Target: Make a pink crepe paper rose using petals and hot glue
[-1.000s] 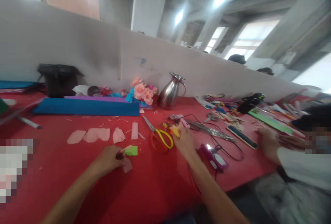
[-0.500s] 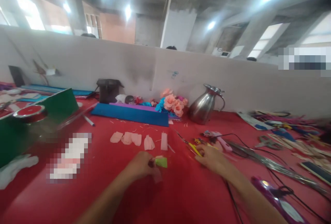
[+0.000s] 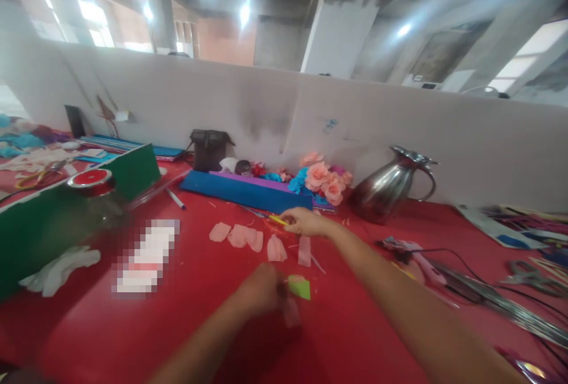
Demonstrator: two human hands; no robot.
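Observation:
My left hand [image 3: 266,289] is closed around a small green paper piece [image 3: 299,288], above the red tabletop. A thin pink paper strip [image 3: 290,313] hangs just below these fingers. Farther forward, my right hand [image 3: 304,221] grips yellow-handled scissors [image 3: 277,219], their slim blades pointing left and blurred. Between the two hands lie several pale pink crepe paper petals [image 3: 239,236] in a row, with a gathered one [image 3: 277,249] and a rectangular pink piece [image 3: 304,251] at its right end.
Behind the petals are a blue paper stack [image 3: 244,193], pink paper flowers [image 3: 322,178] and a steel jug [image 3: 386,186]. At right lie a pink glue gun [image 3: 428,263], wires [image 3: 492,295] and grey scissors [image 3: 528,274]. A jar [image 3: 95,194] and green board [image 3: 137,165] stand left.
My right hand has carried the yellow-handled scissors forward and left, from near the glue gun to behind the petals. My left hand keeps its green piece. The view has turned left.

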